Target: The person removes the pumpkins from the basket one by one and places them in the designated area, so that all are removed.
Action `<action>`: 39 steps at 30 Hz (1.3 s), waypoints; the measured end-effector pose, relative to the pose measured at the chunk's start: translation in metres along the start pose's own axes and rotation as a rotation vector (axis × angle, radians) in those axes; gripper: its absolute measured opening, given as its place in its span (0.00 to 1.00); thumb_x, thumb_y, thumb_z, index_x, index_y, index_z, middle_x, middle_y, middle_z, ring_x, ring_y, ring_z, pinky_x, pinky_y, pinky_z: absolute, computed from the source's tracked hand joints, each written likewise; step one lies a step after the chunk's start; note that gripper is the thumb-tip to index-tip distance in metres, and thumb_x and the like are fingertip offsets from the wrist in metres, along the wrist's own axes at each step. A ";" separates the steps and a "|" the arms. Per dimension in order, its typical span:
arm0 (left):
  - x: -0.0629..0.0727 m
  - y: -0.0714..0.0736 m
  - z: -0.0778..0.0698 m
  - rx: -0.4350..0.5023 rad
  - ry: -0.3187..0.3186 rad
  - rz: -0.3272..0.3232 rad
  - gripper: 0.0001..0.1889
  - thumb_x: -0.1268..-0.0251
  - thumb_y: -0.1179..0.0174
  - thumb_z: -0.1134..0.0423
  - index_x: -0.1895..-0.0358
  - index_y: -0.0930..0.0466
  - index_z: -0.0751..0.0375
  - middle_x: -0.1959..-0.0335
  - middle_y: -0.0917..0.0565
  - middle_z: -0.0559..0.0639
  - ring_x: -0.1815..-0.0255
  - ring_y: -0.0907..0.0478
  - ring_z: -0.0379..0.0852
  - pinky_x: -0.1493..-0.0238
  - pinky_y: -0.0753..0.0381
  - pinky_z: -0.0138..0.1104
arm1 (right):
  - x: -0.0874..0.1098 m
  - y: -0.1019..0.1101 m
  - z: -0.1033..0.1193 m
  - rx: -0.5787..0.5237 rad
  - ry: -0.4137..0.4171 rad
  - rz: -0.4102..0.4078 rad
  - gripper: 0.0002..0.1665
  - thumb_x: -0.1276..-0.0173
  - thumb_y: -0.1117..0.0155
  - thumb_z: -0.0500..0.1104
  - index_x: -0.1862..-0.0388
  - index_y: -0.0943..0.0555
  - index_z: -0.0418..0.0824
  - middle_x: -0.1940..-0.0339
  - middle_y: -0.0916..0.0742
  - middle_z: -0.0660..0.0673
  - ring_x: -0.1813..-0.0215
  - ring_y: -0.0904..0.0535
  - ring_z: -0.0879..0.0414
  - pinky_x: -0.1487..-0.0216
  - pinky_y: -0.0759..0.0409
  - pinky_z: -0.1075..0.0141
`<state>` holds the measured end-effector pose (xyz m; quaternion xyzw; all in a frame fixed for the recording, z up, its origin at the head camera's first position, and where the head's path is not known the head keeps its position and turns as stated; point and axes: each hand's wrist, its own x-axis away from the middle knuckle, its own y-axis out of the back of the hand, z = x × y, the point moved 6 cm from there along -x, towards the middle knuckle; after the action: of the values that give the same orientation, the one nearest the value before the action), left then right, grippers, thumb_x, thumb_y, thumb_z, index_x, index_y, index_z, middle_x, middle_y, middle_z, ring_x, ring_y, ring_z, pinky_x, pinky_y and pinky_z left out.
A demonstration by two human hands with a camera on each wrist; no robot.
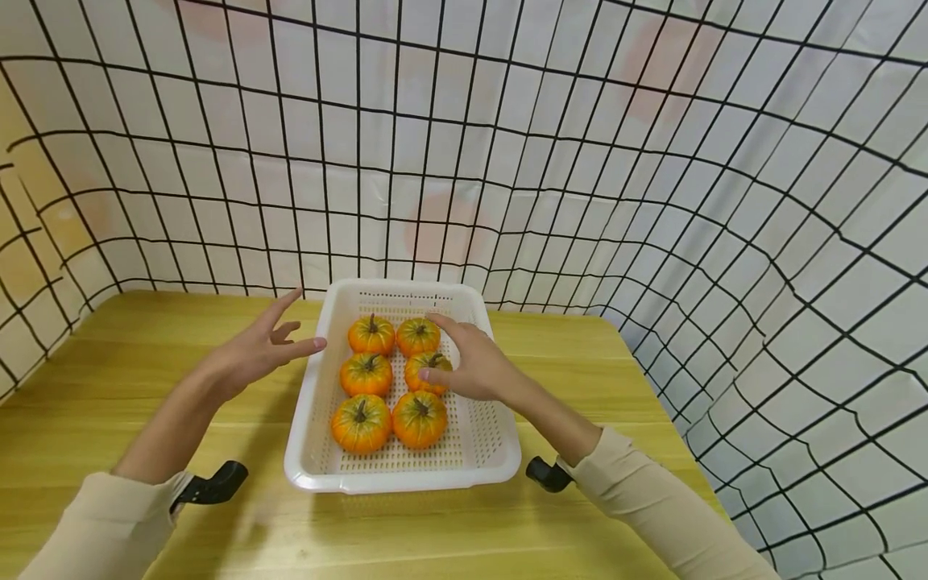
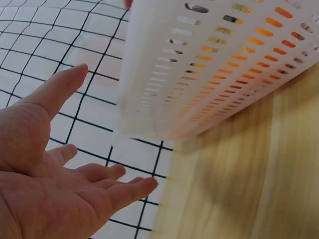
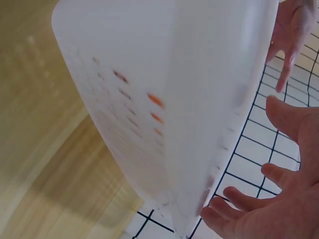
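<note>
A white perforated plastic basket point(image 1: 406, 482) stands on the wooden table, holding several small orange pumpkins point(image 1: 361, 424) in two columns. My left hand point(image 1: 254, 354) hovers by the basket's left rim with fingers spread and nothing in them. The left wrist view has that palm point(image 2: 60, 189) beside the basket's side wall point(image 2: 144, 94), with a gap between. Over the basket's right side is my right hand point(image 1: 474, 362), its thumb in front of a middle pumpkin point(image 1: 416, 374). In the right wrist view this hand point(image 3: 281, 199) has loosely bent, empty fingers; whether a fingertip touches the rim is unclear.
Black wire mesh point(image 1: 377, 145) rises behind and along both sides of the wooden table point(image 1: 580, 379), with white sheeting beyond it. Black wrist mounts point(image 1: 213, 483) stick out from both beige sleeves, near the basket's front corners.
</note>
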<state>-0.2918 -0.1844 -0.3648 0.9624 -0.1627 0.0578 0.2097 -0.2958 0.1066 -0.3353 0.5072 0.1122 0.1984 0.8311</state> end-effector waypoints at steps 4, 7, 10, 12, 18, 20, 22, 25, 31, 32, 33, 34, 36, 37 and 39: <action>0.002 -0.005 0.004 0.062 -0.004 0.026 0.57 0.31 0.35 0.46 0.19 0.79 0.33 0.17 0.62 0.70 0.20 0.57 0.78 0.32 0.54 0.78 | 0.004 -0.004 0.004 -0.041 0.009 0.052 0.52 0.36 0.26 0.56 0.18 0.42 0.55 0.20 0.32 0.44 0.20 0.39 0.40 0.25 0.35 0.39; 0.002 -0.008 0.006 0.092 -0.016 0.032 0.58 0.32 0.34 0.49 0.18 0.77 0.35 0.18 0.62 0.71 0.20 0.56 0.77 0.30 0.50 0.75 | 0.006 -0.008 0.005 -0.055 0.016 0.079 0.53 0.37 0.24 0.55 0.18 0.41 0.54 0.20 0.32 0.43 0.20 0.38 0.40 0.24 0.36 0.40; 0.003 -0.011 0.009 0.112 -0.028 0.037 0.59 0.33 0.33 0.51 0.18 0.76 0.38 0.18 0.61 0.71 0.20 0.55 0.77 0.29 0.47 0.73 | 0.008 -0.011 0.006 -0.072 0.019 0.096 0.55 0.39 0.22 0.54 0.18 0.41 0.54 0.20 0.33 0.43 0.20 0.38 0.40 0.23 0.37 0.41; 0.004 -0.012 0.010 0.130 -0.040 0.037 0.59 0.34 0.32 0.52 0.17 0.75 0.39 0.18 0.60 0.71 0.20 0.56 0.75 0.28 0.47 0.72 | 0.009 -0.014 0.006 -0.085 0.015 0.109 0.55 0.40 0.22 0.54 0.18 0.41 0.54 0.20 0.32 0.42 0.20 0.38 0.41 0.23 0.37 0.41; 0.006 -0.017 0.016 0.210 -0.092 0.045 0.56 0.34 0.31 0.56 0.16 0.68 0.43 0.17 0.52 0.66 0.19 0.48 0.69 0.26 0.41 0.65 | 0.013 -0.021 0.004 -0.087 -0.006 0.148 0.55 0.40 0.21 0.53 0.19 0.40 0.53 0.22 0.30 0.39 0.22 0.35 0.39 0.25 0.34 0.41; 0.006 -0.018 0.018 0.233 -0.106 0.047 0.55 0.33 0.32 0.57 0.16 0.67 0.45 0.17 0.51 0.65 0.20 0.46 0.67 0.27 0.39 0.63 | 0.013 -0.024 0.003 -0.080 -0.012 0.157 0.56 0.41 0.21 0.53 0.19 0.40 0.53 0.23 0.29 0.39 0.22 0.35 0.40 0.25 0.34 0.42; 0.006 -0.020 0.020 0.257 -0.121 0.054 0.54 0.33 0.32 0.59 0.16 0.66 0.47 0.17 0.51 0.64 0.20 0.44 0.66 0.27 0.37 0.62 | 0.014 -0.026 0.003 -0.071 -0.016 0.164 0.56 0.42 0.20 0.53 0.19 0.39 0.53 0.23 0.28 0.39 0.22 0.34 0.40 0.25 0.33 0.42; 0.007 -0.023 0.022 0.283 -0.141 0.062 0.53 0.33 0.33 0.61 0.16 0.64 0.47 0.17 0.49 0.62 0.22 0.39 0.65 0.29 0.32 0.60 | 0.015 -0.028 0.002 -0.067 -0.024 0.177 0.55 0.43 0.20 0.53 0.20 0.38 0.53 0.23 0.27 0.40 0.23 0.33 0.41 0.25 0.33 0.43; 0.009 -0.023 0.022 0.322 -0.166 0.059 0.49 0.31 0.34 0.63 0.16 0.60 0.48 0.19 0.45 0.64 0.30 0.25 0.53 0.36 0.21 0.45 | 0.019 -0.034 0.002 -0.077 -0.027 0.208 0.54 0.41 0.21 0.53 0.20 0.38 0.52 0.23 0.29 0.41 0.22 0.34 0.41 0.25 0.33 0.44; 0.010 -0.023 0.022 0.326 -0.170 0.059 0.49 0.31 0.35 0.64 0.16 0.60 0.48 0.19 0.45 0.64 0.32 0.24 0.51 0.37 0.20 0.44 | 0.019 -0.035 0.002 -0.079 -0.027 0.212 0.54 0.41 0.21 0.54 0.20 0.38 0.52 0.22 0.29 0.41 0.22 0.35 0.41 0.24 0.34 0.44; 0.010 -0.022 0.022 0.334 -0.170 0.057 0.49 0.31 0.35 0.64 0.16 0.59 0.48 0.19 0.44 0.65 0.33 0.22 0.49 0.38 0.20 0.42 | 0.020 -0.036 0.002 -0.082 -0.026 0.216 0.54 0.41 0.21 0.54 0.20 0.38 0.52 0.22 0.29 0.41 0.22 0.35 0.40 0.25 0.33 0.43; 0.010 -0.022 0.023 0.340 -0.165 0.055 0.49 0.32 0.34 0.64 0.16 0.58 0.48 0.19 0.44 0.64 0.34 0.22 0.47 0.38 0.19 0.41 | 0.020 -0.037 0.001 -0.089 -0.027 0.219 0.53 0.41 0.21 0.54 0.20 0.37 0.52 0.22 0.29 0.41 0.22 0.34 0.40 0.25 0.33 0.43; 0.010 -0.022 0.024 0.344 -0.164 0.053 0.49 0.32 0.34 0.65 0.16 0.58 0.48 0.20 0.43 0.64 0.36 0.20 0.45 0.39 0.19 0.40 | 0.020 -0.039 0.001 -0.090 -0.026 0.223 0.53 0.40 0.22 0.55 0.20 0.37 0.52 0.22 0.29 0.41 0.23 0.34 0.40 0.26 0.32 0.43; 0.010 -0.022 0.025 0.349 -0.164 0.053 0.49 0.32 0.34 0.65 0.16 0.57 0.48 0.20 0.43 0.64 0.36 0.20 0.45 0.39 0.18 0.40 | 0.020 -0.040 0.000 -0.091 -0.027 0.226 0.53 0.40 0.22 0.55 0.20 0.38 0.51 0.23 0.28 0.41 0.23 0.33 0.40 0.26 0.31 0.43; 0.009 -0.022 0.027 0.358 -0.163 0.050 0.48 0.32 0.34 0.66 0.17 0.56 0.49 0.20 0.41 0.65 0.38 0.19 0.44 0.40 0.18 0.40 | 0.020 -0.041 -0.001 -0.093 -0.032 0.231 0.52 0.39 0.23 0.56 0.20 0.38 0.52 0.24 0.27 0.40 0.25 0.31 0.39 0.28 0.29 0.43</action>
<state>-0.2745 -0.1792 -0.3960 0.9815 -0.1900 0.0126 0.0200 -0.2694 0.0992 -0.3721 0.4806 0.0304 0.2896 0.8272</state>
